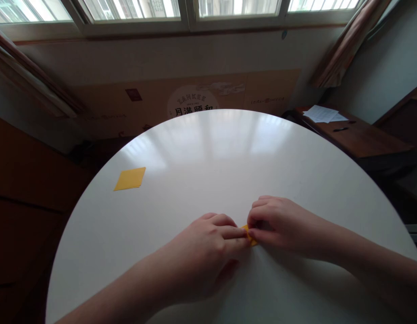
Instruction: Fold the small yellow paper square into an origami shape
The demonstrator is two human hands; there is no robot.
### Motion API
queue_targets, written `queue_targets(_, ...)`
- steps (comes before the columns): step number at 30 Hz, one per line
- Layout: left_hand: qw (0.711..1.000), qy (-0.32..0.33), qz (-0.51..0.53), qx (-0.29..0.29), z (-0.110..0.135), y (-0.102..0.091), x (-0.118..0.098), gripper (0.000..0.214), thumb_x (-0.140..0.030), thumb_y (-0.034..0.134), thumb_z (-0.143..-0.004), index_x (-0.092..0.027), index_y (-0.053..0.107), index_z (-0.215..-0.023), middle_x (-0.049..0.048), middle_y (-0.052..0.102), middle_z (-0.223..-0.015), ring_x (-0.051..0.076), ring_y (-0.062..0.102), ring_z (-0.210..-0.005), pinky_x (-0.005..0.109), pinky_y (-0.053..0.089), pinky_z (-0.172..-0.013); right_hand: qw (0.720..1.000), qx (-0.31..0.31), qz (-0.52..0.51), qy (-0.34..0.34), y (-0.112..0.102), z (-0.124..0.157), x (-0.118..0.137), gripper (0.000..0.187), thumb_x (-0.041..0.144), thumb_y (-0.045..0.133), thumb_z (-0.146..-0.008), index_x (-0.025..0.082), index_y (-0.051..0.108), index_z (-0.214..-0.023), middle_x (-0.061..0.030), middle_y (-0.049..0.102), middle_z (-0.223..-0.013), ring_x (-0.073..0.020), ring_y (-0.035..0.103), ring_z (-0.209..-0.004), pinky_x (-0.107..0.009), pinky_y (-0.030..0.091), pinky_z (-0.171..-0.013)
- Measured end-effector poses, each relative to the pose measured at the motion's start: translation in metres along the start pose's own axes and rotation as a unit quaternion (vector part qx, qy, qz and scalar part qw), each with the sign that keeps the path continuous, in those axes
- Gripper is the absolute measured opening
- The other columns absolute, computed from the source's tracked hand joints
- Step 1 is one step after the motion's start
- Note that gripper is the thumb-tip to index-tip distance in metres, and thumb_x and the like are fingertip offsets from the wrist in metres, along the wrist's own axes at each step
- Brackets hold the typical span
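Observation:
Both my hands meet near the front middle of a round white table. Between them lies a small folded piece of yellow paper, mostly hidden by fingers. My left hand presses its fingertips together on the paper from the left. My right hand has its fingers curled and pinches the paper's right side. A flat square sheet of yellow paper lies apart at the table's left, touched by neither hand.
Beyond the table stand a cardboard panel with printed characters and a wall under windows. A dark wooden desk with white papers is at the right. Curtains hang at both sides.

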State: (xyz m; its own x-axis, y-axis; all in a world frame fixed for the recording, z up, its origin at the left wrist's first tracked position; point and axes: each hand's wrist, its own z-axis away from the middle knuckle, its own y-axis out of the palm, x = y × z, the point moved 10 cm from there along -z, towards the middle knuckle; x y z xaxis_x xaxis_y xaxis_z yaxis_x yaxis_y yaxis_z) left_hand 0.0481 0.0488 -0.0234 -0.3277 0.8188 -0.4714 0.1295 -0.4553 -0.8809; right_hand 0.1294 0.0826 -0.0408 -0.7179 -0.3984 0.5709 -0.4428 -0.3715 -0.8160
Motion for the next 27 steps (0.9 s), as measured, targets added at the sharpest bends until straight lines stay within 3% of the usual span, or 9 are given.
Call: queue_targets(27,1.0,0.012,-0.011,-0.022,-0.0011,-0.0045,-0.006,0.022,-0.014,0.057,-0.09,-0.024,0.066,-0.107,0.0001,0.072,-0.116,0.022,0.063,-0.107,0.037,0.044,-0.101,1.0,-0.003,0.004,-0.004,-0.0004,0.0002,0.001,0.011,0.019,0.062,-0.085,0.02,0.069,-0.076,-0.0008,0.071,-0.077,-0.0178,0.062,-0.076,-0.028,0.041,-0.066)
